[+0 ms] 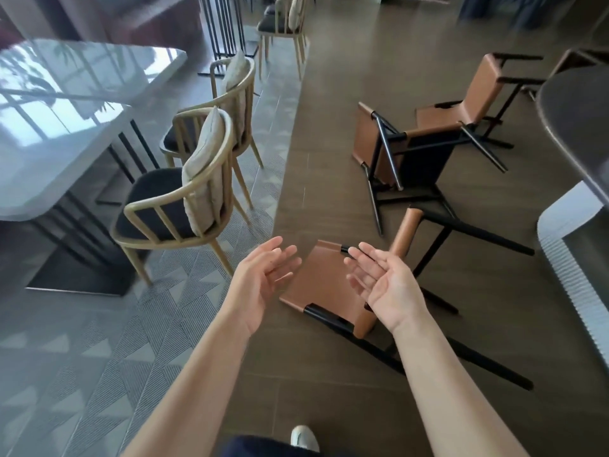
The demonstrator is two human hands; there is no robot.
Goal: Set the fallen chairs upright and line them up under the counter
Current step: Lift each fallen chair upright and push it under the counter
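Note:
Three brown leather chairs with black metal legs lie tipped over on the dark wood floor. The nearest fallen chair (324, 285) lies on its side right below my hands, its backrest toward me. A second fallen chair (372, 143) lies behind it, and a third (481, 94) lies farther back on the right. My left hand (263, 278) and my right hand (382, 282) hover above the nearest chair, palms facing each other, fingers relaxed and holding nothing. The dark counter (580, 120) curves in at the right edge.
A glossy white table (66, 127) stands at the left with two upright wooden armchairs (184, 199) with cushions beside it, on grey patterned tiles. Another wooden chair (283, 24) stands at the back. A white ribbed counter base (573, 258) is at the right. My shoe (304, 438) shows below.

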